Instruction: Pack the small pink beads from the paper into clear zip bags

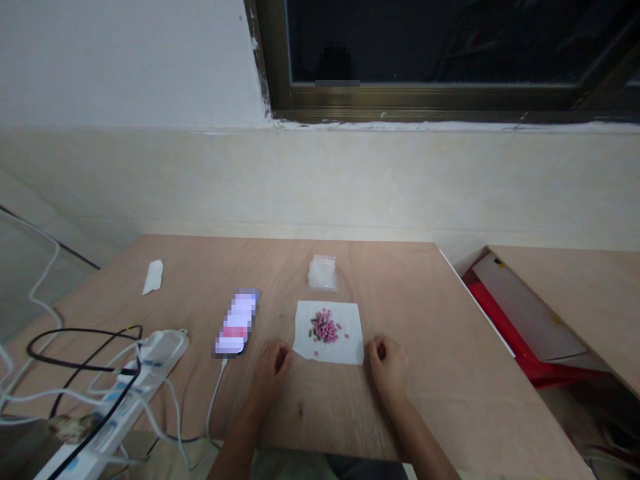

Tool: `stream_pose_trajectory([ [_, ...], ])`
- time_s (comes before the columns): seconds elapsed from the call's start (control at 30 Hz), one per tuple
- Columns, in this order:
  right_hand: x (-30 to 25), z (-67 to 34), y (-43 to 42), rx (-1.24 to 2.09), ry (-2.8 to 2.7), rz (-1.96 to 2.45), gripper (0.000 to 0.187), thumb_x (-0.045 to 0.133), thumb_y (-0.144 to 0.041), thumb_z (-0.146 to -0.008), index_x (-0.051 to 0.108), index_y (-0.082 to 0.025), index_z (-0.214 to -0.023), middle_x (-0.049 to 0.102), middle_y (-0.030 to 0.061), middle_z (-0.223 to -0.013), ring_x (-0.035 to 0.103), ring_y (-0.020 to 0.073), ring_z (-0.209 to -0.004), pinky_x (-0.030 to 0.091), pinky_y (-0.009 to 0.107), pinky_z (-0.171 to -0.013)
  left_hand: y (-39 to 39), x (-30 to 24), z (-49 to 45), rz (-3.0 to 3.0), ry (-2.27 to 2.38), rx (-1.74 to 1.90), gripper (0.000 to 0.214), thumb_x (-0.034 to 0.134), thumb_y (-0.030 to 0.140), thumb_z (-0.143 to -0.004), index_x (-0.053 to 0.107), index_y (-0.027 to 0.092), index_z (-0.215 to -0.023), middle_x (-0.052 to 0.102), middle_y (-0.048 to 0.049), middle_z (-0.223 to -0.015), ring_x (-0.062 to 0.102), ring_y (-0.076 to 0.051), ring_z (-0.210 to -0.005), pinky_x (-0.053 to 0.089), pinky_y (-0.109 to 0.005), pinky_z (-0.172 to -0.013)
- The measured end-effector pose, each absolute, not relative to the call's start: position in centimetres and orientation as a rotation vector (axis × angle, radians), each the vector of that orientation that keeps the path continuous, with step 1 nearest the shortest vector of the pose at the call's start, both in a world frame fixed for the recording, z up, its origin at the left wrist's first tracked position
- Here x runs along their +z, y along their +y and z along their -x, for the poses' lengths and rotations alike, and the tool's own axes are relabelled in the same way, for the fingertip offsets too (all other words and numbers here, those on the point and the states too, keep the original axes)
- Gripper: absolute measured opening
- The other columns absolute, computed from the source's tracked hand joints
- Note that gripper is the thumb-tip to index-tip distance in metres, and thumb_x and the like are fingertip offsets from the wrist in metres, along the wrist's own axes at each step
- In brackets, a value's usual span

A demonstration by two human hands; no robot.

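A white sheet of paper (306, 343) lies on the wooden table, bearing a small pile of pink beads (326, 328) with a few dark greenish ones at its left side. Some pink beads are scattered around the pile on the paper. My left hand (273, 368) rests on the table just left of the paper, its fingers curled into a loose fist. On the other side, close to the paper's right edge, my right hand (390, 367) is curled the same way. Nothing shows in either hand. Behind the paper lies a clear plastic zip bag (323, 273).
A phone (237, 322) with a lit, blurred screen lies left of the paper, a white cable (216, 393) plugged in. A power strip (160, 350) with tangled black and white cables fills the front left. A white scrap (153, 277) lies farther back, below the wall and window.
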State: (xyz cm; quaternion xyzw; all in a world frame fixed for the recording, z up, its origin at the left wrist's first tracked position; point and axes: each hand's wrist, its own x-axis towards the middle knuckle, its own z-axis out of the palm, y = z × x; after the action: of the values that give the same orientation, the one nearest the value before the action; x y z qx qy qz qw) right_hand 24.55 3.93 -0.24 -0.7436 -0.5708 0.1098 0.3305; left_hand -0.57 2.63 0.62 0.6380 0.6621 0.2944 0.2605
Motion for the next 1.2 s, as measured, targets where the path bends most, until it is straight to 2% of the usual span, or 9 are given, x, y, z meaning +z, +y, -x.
stream_pose_trajectory([
  [0.2, 0.1, -24.0, 5.8, 0.52, -1.348, 1.845, 0.028, 0.04, -0.036, -0.075, 0.049, -0.016, -0.058, 0.052, 0.0021, -0.055, 0.047, 0.0135, -0.052, 0.034, 0.024, -0.051, 2.6, 0.8, 0.5, -1.747, 1.785, 0.779, 0.013, 0.04, 0.027, -0.076, 0.049, 0.019, -0.073, 0.053, -0.002, -0.072, 0.05, -0.017, -0.071, 0.041, -0.029, -0.066],
  [0.37, 1.8, -22.0, 9.1, 0.495, -1.43, 1.739, 0.026, 0.041, -0.035, -0.074, 0.053, -0.015, -0.063, 0.054, 0.0036, -0.058, 0.047, 0.0147, -0.056, 0.036, 0.025, -0.054, 2.7, 0.9, 0.6, -1.726, 1.794, 0.741, 0.013, 0.039, 0.027, -0.075, 0.049, 0.019, -0.072, 0.052, -0.0015, -0.072, 0.05, -0.017, -0.071, 0.041, -0.029, -0.065],
  [0.53, 4.0, -18.3, 13.3, 0.332, -1.632, 1.641, 0.021, 0.04, -0.024, -0.075, 0.056, -0.013, -0.085, 0.058, 0.0098, -0.081, 0.049, 0.0208, -0.08, 0.036, 0.034, -0.072, 2.7, 1.1, 0.6, -1.666, 1.77, 0.816, 0.009, 0.044, 0.024, -0.072, 0.052, 0.02, -0.071, 0.054, -0.002, -0.073, 0.05, -0.018, -0.071, 0.041, -0.03, -0.066],
  [0.67, 4.5, -15.9, 16.7, 0.219, -1.756, 1.666, 0.034, 0.047, -0.017, -0.071, 0.052, -0.014, -0.104, 0.052, 0.0118, -0.107, 0.043, 0.0247, -0.095, 0.031, 0.037, -0.078, 2.7, 1.1, 0.6, -1.616, 1.758, 0.87, 0.007, 0.047, 0.024, -0.071, 0.053, 0.02, -0.071, 0.055, -0.0023, -0.072, 0.05, -0.018, -0.07, 0.041, -0.031, -0.065],
  [0.8, 4.0, -15.2, 18.6, 0.203, -1.879, 1.745, 0.023, 0.045, -0.011, -0.072, 0.06, -0.016, -0.088, 0.061, 0.0106, -0.088, 0.044, 0.0239, -0.084, 0.03, 0.035, -0.07, 2.5, 1.0, 0.7, -1.59, 1.723, 0.851, 0.009, 0.044, 0.023, -0.073, 0.053, 0.02, -0.071, 0.056, -0.0025, -0.072, 0.051, -0.018, -0.071, 0.041, -0.031, -0.066],
  [0.9, 4.1, -15.4, 18.9, 0.184, -1.927, 1.745, 0.024, 0.04, -0.009, -0.075, 0.063, -0.016, -0.074, 0.062, 0.0112, -0.074, 0.044, 0.0227, -0.075, 0.029, 0.033, -0.065, 2.5, 0.9, 0.7, -1.577, 1.722, 0.864, 0.01, 0.044, 0.024, -0.073, 0.053, 0.019, -0.072, 0.056, -0.0029, -0.073, 0.051, -0.018, -0.072, 0.041, -0.031, -0.067],
  [0.97, 4.7, -15.7, 18.7, 0.17, -1.881, 1.733, 0.027, 0.037, -0.01, -0.076, 0.063, -0.015, -0.074, 0.061, 0.0123, -0.072, 0.043, 0.0226, -0.074, 0.029, 0.033, -0.065, 2.5, 0.7, 0.7, -1.562, 1.734, 0.868, 0.01, 0.045, 0.025, -0.072, 0.054, 0.019, -0.071, 0.057, -0.0031, -0.072, 0.052, -0.018, -0.071, 0.042, -0.03, -0.066],
  [1.1, 7.0, -16.8, 17.1, 0.173, -1.584, 1.698, 0.028, 0.033, -0.017, -0.079, 0.059, -0.012, -0.086, 0.059, 0.0132, -0.079, 0.044, 0.0229, -0.081, 0.031, 0.032, -0.069, 2.6, 0.7, 0.8, -1.578, 1.726, 0.871, 0.011, 0.046, 0.025, -0.071, 0.054, 0.018, -0.07, 0.057, -0.0031, -0.07, 0.052, -0.018, -0.068, 0.042, -0.03, -0.064],
  [1.2, 8.2, -18.2, 14.1, 0.284, -1.333, 1.6, 0.028, 0.032, -0.026, -0.08, 0.055, -0.012, -0.088, 0.058, 0.012, -0.084, 0.047, 0.0209, -0.083, 0.034, 0.031, -0.07, 2.7, 1.3, 0.8, -1.52, 1.71, 0.877, 0.012, 0.047, 0.026, -0.071, 0.055, 0.018, -0.07, 0.058, -0.003, -0.07, 0.054, -0.018, -0.068, 0.044, -0.03, -0.063],
])
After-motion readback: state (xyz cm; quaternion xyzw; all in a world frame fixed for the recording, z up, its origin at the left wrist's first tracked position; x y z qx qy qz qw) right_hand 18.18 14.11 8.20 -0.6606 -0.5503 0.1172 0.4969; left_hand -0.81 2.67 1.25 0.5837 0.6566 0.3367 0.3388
